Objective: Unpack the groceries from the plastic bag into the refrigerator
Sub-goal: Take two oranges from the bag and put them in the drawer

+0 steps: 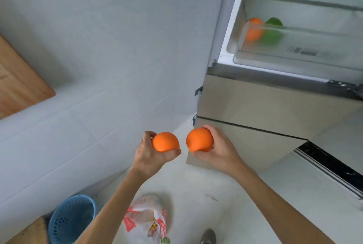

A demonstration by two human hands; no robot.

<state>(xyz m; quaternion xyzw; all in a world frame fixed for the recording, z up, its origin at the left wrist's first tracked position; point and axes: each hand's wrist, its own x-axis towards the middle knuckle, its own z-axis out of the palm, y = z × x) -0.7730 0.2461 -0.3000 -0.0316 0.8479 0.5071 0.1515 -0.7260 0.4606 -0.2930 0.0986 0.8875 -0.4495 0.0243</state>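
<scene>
Left hand (149,155) grips the left orange (165,141), right hand (218,151) the right orange (199,140).
Carry both to the crisper drawer (314,62) (stored fruit (254,31) sits inside); release gently.

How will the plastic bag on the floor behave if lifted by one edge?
Probably floppy: the plastic bag lies crumpled and slumped on the floor. Its mouth seems open, with yellow contents showing, so they may spill. Likely light: little bulk shows inside.
</scene>
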